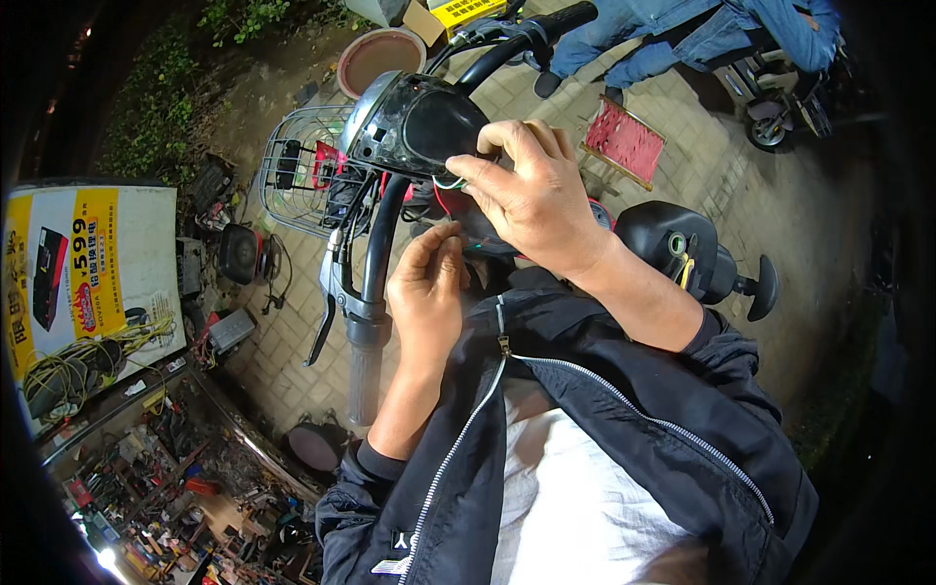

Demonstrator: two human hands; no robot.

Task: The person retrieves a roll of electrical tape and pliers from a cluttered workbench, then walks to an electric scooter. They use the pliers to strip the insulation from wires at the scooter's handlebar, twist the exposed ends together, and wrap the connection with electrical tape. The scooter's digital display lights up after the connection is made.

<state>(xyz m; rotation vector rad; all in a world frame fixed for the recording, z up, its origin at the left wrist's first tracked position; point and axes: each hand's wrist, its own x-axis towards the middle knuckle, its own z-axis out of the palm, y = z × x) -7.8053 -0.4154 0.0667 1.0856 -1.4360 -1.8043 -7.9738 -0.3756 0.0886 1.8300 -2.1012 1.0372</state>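
Note:
The front of an electric bike or scooter stands before me, with a black headlight housing (pixel 444 122) between its handlebars. My right hand (pixel 541 190) is closed at the housing's near edge, its fingertips pinching a thin green-and-white wire (pixel 449 183). Below it, my left hand (pixel 426 283) is closed too, thumb against fingers; what it pinches, if anything, is hidden. A red wire (pixel 444 203) hangs between the hands. Left of my left hand runs the black handlebar (pixel 384 239) with a grip (pixel 365 385) and a brake lever (pixel 324 330).
A wire basket (pixel 300 174) sits ahead of the handlebar. At the left are a yellow-and-white sign box (pixel 146 263) with tangled cable (pixel 78 366), and a bin of tools and parts (pixel 185 497). A red folding stool (pixel 624 143) and a seated person in denim (pixel 682 34) are far right.

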